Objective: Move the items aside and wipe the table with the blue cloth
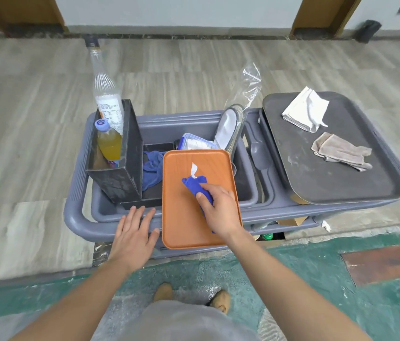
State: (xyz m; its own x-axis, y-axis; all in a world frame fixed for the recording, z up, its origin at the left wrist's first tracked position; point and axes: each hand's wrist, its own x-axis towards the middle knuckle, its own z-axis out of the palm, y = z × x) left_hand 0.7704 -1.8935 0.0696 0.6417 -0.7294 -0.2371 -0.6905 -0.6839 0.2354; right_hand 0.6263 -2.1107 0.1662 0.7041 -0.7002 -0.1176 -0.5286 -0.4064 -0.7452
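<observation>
An orange tray (181,222) lies across the front of a grey cart (76,217). My right hand (218,207) presses a folded blue cloth (194,187) with a white tag onto the tray's middle. My left hand (132,232) rests flat, fingers spread, on the cart's front rim, just left of the tray and holding nothing.
In the cart's tub stand a black box (130,148) with a clear bottle (106,94) and an orange-drink bottle (109,141), another blue rag (151,168), a lidded container (194,141) and a slipper in plastic (231,126). A dark tray (329,183) at right holds two cloths.
</observation>
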